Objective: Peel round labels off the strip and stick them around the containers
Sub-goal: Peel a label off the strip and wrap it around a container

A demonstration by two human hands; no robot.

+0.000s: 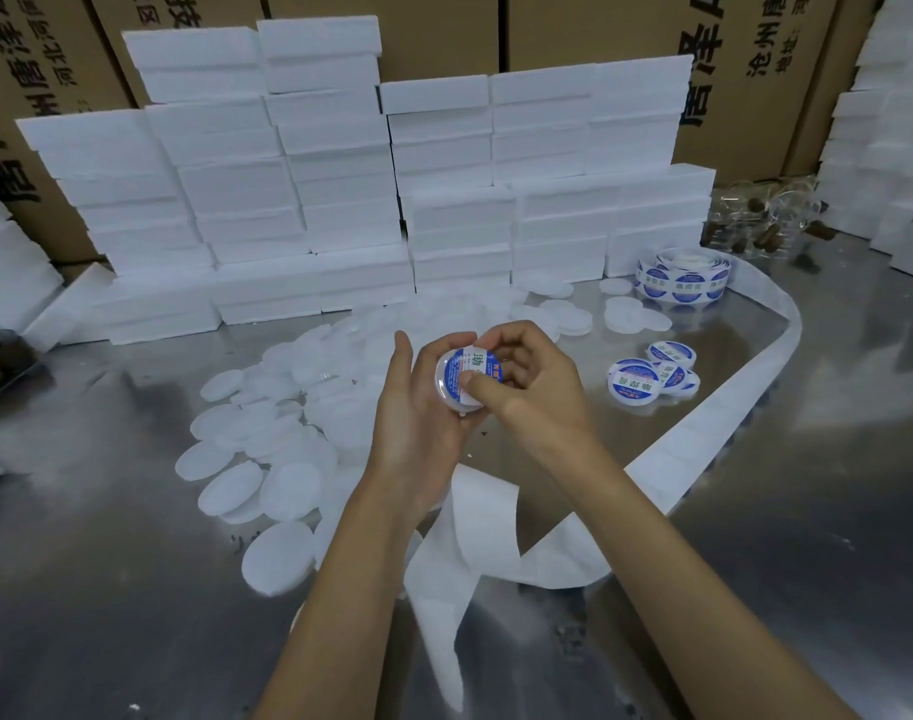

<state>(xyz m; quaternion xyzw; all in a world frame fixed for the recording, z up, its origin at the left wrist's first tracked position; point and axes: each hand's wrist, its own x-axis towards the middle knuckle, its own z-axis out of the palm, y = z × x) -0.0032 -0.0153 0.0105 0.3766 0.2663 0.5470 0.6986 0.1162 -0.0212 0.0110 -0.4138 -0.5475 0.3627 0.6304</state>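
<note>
Many white discs (267, 449) litter steel table (106, 589) before stacked foam blocks (340, 174).

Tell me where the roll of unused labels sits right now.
In the head view, the label roll sits far right on the metal table, against the foam box stack, beyond the finished labelled containers.

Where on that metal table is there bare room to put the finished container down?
Bare metal table lies near left, below the heap of plain white discs. Another free patch sits far right, outside the curving backing strip. It is crowded around the discs, beside the labelled containers and the label roll.
</note>
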